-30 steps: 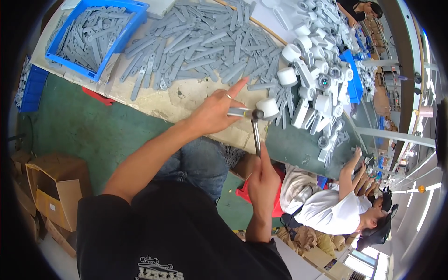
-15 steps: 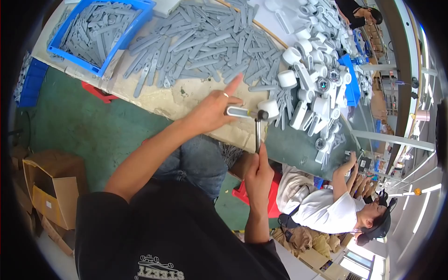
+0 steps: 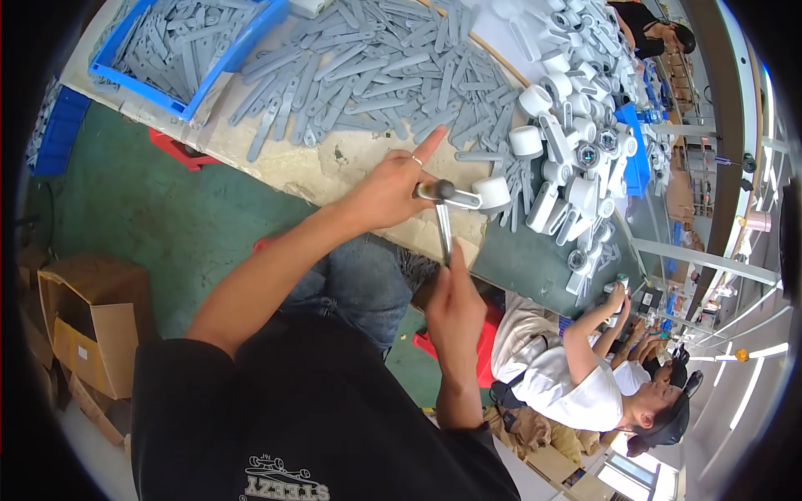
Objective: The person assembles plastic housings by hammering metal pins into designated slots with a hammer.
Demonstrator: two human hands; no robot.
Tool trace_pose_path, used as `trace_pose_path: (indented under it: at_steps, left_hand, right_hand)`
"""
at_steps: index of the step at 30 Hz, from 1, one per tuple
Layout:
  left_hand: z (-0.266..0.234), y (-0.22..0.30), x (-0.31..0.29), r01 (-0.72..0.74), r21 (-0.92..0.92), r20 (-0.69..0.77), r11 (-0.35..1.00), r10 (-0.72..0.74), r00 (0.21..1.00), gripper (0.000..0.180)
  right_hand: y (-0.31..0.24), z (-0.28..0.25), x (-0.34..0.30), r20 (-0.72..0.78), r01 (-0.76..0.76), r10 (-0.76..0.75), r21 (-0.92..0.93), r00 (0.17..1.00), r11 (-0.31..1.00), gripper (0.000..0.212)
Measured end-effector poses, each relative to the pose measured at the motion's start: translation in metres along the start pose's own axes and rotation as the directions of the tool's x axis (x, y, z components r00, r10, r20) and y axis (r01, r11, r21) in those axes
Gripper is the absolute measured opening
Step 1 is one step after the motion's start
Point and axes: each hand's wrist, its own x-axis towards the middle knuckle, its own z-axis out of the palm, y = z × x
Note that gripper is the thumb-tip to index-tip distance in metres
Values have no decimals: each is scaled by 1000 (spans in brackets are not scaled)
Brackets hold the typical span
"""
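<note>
My left hand, with a ring on one finger, is closed on the handle end of a white-and-grey handled part, its index finger stretched out toward the pile. At that part's far end is a white round cup-like head. My right hand is wrapped round the shaft of a small hammer with a dark round head. This head lies over the part's handle close to my left fingers; whether it touches, I cannot tell. Beyond my left hand spreads a pile of flat grey strips.
A blue crate of grey strips stands at the table's far left. Many white round-headed parts are heaped on the right. An open cardboard box sits on the floor at left. A person in a white shirt works at the right.
The hammer head has moved left along the part, from near the white round head to beside my left fingers. My right hand has shifted slightly up and left.
</note>
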Motion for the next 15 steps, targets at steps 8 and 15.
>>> trace_pose_path:
  at_steps: [8, 15]
  left_hand:
    - [-1, -2, -4, -12, -13, -13, 1000, 11, 1000, 114]
    - [-2, -6, -12, -52, -60, -22, 997, 51, 998, 109]
  right_hand:
    - [12, 16, 4, -39, -11, 15, 106, 999, 994, 46]
    - [2, -19, -2, 16, -66, 65, 143, 998, 988, 44]
